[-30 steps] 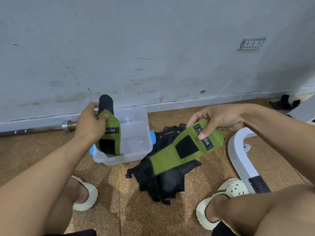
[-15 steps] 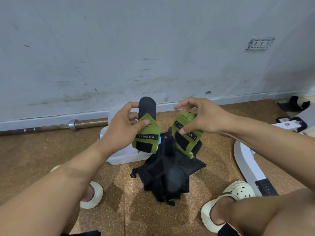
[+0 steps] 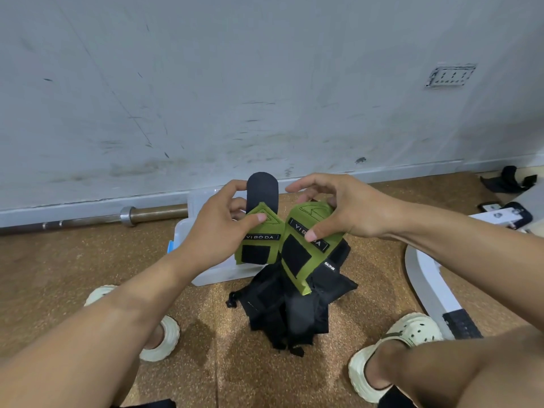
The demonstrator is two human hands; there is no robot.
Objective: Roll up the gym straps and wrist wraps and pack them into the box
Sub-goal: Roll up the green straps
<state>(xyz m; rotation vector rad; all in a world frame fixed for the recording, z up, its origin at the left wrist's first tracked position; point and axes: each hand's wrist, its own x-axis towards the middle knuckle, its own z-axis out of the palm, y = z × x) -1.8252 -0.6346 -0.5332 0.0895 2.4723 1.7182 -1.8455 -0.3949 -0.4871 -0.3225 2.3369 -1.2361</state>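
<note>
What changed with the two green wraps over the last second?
The right hand swung its green wrap in from the right, now touching or nearly touching the green wrap in the left hand. Neither grip was released. The black pile and box stayed put.

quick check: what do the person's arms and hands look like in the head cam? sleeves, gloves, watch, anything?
Both forearms are bare up to the frame edge: no sleeves show. The left hand and right hand wear no gloves, and no rings, watch or wristband are visible. Fingernails are short and unpainted. No markings or tattoos can be seen on either arm.
</note>
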